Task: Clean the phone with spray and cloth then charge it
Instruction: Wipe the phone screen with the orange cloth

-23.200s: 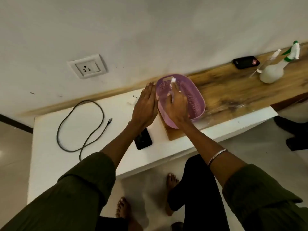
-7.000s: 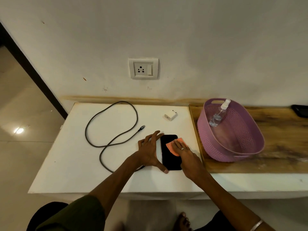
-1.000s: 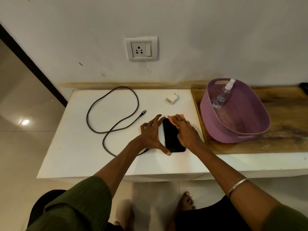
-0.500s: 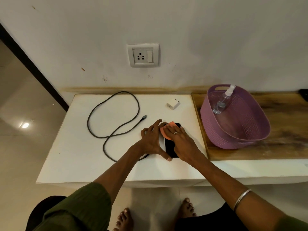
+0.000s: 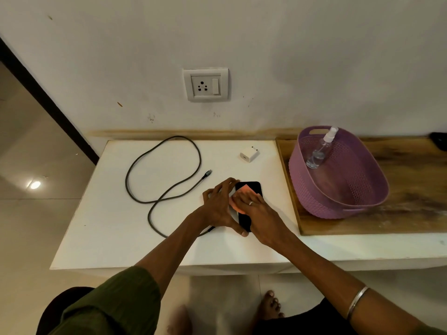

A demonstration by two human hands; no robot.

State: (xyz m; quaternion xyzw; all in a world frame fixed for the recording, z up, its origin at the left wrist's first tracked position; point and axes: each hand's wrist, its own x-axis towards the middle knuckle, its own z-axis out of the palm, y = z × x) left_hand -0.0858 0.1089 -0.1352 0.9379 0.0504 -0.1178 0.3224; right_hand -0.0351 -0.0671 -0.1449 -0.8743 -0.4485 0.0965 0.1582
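A black phone [image 5: 254, 187] lies flat on the white table [image 5: 116, 213]. My left hand [image 5: 217, 206] steadies it, fingers spread along its left edge and thumb at its near corner. My right hand [image 5: 258, 213] presses a small orange cloth [image 5: 242, 191] flat onto the phone's screen; much of the screen is hidden under it. A clear spray bottle [image 5: 320, 151] leans inside the purple basket [image 5: 362, 197] to the right. A dark charging cable [image 5: 164, 170] lies looped to the left, and a white charger adapter [image 5: 249, 154] sits behind the phone.
A wall socket with a switch [image 5: 205, 84] is on the wall above the table. The basket stands on a wooden board [image 5: 411, 213]. A dark object [image 5: 439, 141] sits at the far right edge. My bare feet show below the table's front edge.
My right hand has slid the orange cloth from the phone's far end toward me and to the left across the screen. My left hand has kept holding the phone in place.
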